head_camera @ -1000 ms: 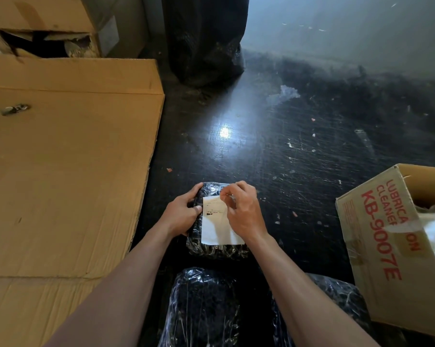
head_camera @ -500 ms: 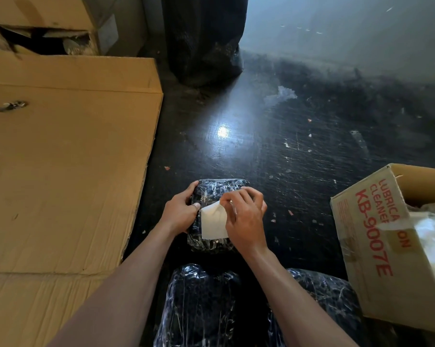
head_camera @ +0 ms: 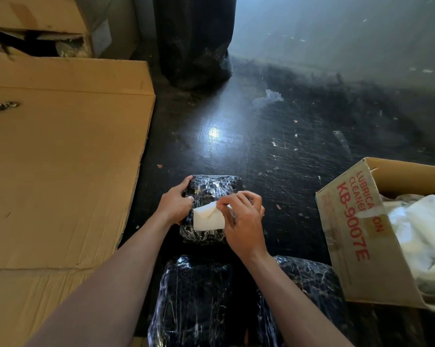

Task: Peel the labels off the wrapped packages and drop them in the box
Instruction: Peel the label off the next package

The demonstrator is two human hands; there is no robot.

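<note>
- The wrapped package (head_camera: 212, 189) wore glossy, crinkled clear film over black.
- Its label (head_camera: 207, 217) was matt white paper.
- The box (head_camera: 349, 229) was matt brown cardboard.
- The floor (head_camera: 261, 136) was dark, shiny and scuffed.

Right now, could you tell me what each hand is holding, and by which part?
The left hand grips the wrapped package by its left edge; the right hand pinches the white label at its lifted upper corner.

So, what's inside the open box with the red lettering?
Crumpled white material, paper or plastic, fills the part of the box in view; anything beneath it is covered.
</note>
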